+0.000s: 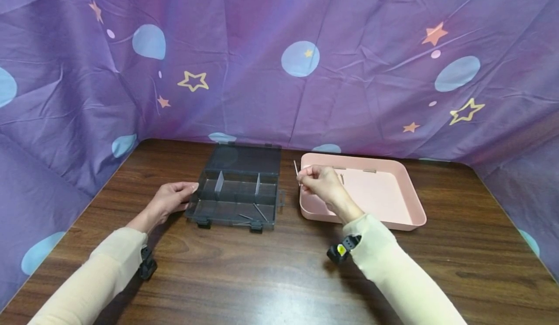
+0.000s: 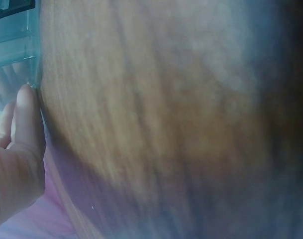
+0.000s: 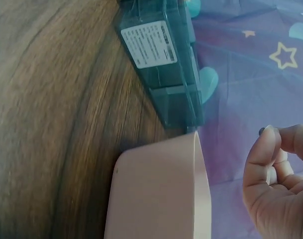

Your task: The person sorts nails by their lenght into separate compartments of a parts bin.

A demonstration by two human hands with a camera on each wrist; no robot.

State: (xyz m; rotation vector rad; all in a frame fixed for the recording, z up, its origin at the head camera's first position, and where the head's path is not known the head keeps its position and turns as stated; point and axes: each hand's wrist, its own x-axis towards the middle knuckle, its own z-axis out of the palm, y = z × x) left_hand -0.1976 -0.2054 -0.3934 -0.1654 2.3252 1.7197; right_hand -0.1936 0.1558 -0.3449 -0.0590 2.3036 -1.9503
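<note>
A dark see-through compartment box (image 1: 233, 196) lies on the table with its lid folded back. My left hand (image 1: 168, 201) holds the box's left edge, and in the left wrist view its fingers (image 2: 28, 112) lie right at the box's corner. Several thin metal nails (image 1: 260, 212) lie in the front compartment. Over the left rim of a pink tray (image 1: 415, 194), my right hand (image 1: 322, 185) pinches a nail (image 1: 295, 168) pointing upward. Only the nail's dark end shows at the fingertips in the right wrist view.
A few small metal pieces (image 1: 370, 170) lie in the tray near its back wall. Thin dividers (image 1: 219, 183) split the rear part of the box. Behind the wooden table (image 1: 279, 276) hangs a purple patterned cloth (image 1: 244, 73).
</note>
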